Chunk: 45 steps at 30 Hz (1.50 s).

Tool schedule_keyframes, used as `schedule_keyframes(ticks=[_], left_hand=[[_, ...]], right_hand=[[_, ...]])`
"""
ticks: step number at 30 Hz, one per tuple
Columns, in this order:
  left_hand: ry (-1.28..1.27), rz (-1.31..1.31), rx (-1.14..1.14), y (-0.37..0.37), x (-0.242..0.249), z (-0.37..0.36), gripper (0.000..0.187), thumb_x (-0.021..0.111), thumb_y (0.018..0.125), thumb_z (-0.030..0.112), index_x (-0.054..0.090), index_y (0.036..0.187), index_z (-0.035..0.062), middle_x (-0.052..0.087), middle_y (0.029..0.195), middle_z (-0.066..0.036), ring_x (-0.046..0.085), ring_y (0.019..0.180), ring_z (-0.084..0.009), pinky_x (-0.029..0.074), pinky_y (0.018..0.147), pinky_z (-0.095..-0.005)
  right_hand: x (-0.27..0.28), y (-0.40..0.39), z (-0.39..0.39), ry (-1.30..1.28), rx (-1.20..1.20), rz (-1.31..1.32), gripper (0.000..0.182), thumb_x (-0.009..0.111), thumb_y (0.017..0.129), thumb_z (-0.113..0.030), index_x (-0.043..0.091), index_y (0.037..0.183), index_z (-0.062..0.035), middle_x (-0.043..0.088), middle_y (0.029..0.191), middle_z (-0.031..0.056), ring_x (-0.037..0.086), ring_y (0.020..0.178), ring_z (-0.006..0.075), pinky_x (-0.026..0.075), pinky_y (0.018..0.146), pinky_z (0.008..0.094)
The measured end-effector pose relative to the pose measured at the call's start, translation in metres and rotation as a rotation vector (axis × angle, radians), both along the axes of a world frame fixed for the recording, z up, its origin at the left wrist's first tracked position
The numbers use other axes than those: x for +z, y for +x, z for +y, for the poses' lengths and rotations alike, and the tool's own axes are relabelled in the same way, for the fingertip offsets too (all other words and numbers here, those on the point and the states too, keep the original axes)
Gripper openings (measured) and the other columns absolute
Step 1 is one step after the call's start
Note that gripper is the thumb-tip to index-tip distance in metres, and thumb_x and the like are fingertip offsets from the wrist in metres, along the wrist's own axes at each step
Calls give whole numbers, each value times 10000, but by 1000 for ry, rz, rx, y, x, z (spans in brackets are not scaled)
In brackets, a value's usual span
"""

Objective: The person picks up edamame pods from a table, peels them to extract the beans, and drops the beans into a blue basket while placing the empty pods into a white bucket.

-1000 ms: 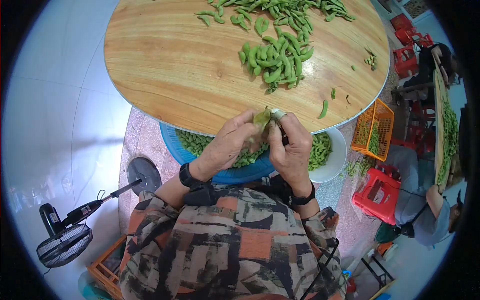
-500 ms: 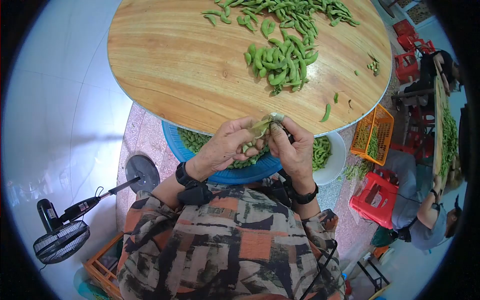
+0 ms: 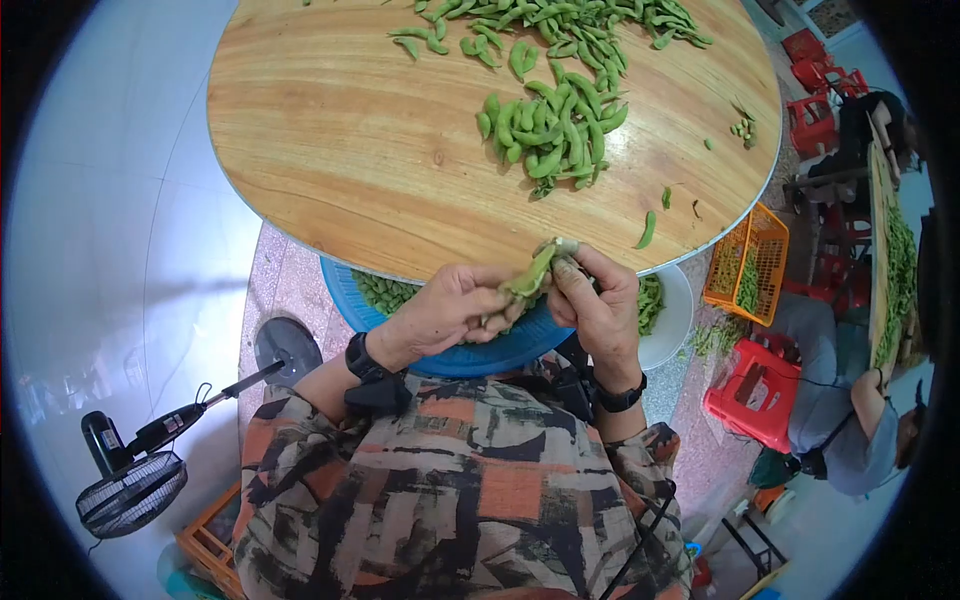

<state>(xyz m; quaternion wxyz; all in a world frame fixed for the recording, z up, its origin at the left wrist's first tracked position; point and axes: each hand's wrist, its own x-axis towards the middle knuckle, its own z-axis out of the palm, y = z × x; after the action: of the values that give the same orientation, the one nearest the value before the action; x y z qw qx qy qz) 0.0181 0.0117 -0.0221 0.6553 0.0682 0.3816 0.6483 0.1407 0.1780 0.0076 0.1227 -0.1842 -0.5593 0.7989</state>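
Note:
Over the near table edge, my left hand [image 3: 445,318] pinches a green soybean pod [image 3: 532,275]. My right hand [image 3: 604,305] grips the pod's upper end between thumb and forefinger. Beneath both hands sits a blue basin [image 3: 340,290] of green beans, partly hidden by them. Beyond the hands, a small heap of soybean pods [image 3: 560,125] lies on the round wooden table [image 3: 330,150]. Farther back is a larger pile of pods [image 3: 570,25].
Right of the basin stands a white bowl [image 3: 683,320] with pods. An orange crate [image 3: 770,245], a red stool [image 3: 750,395] and a seated person [image 3: 840,430] are farther right. A fan [image 3: 135,490] is at left; a single pod [image 3: 647,230] lies near the table's right edge.
Both hands stay near the table edge around the pod. The pod, blurred and lower before, now slants up more clearly between them. The whole view has shifted slightly.

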Motion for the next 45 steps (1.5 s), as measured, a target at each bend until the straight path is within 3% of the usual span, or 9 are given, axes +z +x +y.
schedule_keyframes(ticks=[4,6,11,15,24,29,40,42,45], left_hand=[[-2,621,-517,-21,27,-8,234,624,932,154,654,1107,2,677,955,-112,632,846,-193,507,707,-304],[455,1062,-526,-37,32,-12,200,585,940,132,662,1085,19,695,973,-83,659,852,-209,523,735,-325],[1,1928,-3,-105,47,33,238,677,794,64,681,1032,75,623,894,-132,641,864,-318,524,750,-378],[17,2009,49,-142,31,65,245,686,788,60,682,1032,83,599,930,-132,628,835,-333,515,721,-404],[-111,1764,103,-123,33,56,155,657,848,57,671,997,18,639,816,-86,629,707,-221,503,643,-322],[-180,753,159,-54,36,28,110,627,931,104,660,945,1,571,710,19,526,627,-30,432,552,-222],[46,1770,471,-22,13,27,130,639,939,123,604,850,35,568,734,8,540,613,-110,430,545,-245],[-90,736,182,-23,17,20,162,608,966,183,593,887,43,568,758,-9,521,599,-131,406,524,-241],[218,-53,210,-17,-4,21,194,592,979,228,577,933,40,563,741,-17,486,580,-95,369,506,-211]], right_hand=[[11,45,37,243,-65,-129,181,546,911,-3,636,1054,61,537,664,1,447,528,53,324,462,212],[20,80,70,636,-27,-160,219,573,849,-1,642,1049,57,569,666,42,517,554,101,386,497,247],[-7,146,117,1108,26,-564,255,541,883,2,643,1108,64,684,781,104,593,652,115,464,597,257],[-4,143,110,1043,-80,-651,274,534,894,-8,635,1140,61,700,805,109,613,690,140,490,655,276],[14,39,45,664,-83,-206,240,564,892,-8,668,1104,33,687,753,72,588,594,96,476,562,250],[13,-18,5,199,-101,-120,252,538,957,-61,640,1172,22,593,702,-10,480,551,40,400,487,212],[-11,-30,1,-186,91,-30,213,542,994,-101,637,1146,14,457,631,-54,351,495,23,273,429,200],[-11,-29,3,-236,107,-14,204,538,994,-94,640,1136,12,449,623,-54,347,490,23,265,427,200],[-13,-24,7,-301,154,19,187,534,987,-70,642,1116,11,453,637,-45,366,504,28,279,437,206]])
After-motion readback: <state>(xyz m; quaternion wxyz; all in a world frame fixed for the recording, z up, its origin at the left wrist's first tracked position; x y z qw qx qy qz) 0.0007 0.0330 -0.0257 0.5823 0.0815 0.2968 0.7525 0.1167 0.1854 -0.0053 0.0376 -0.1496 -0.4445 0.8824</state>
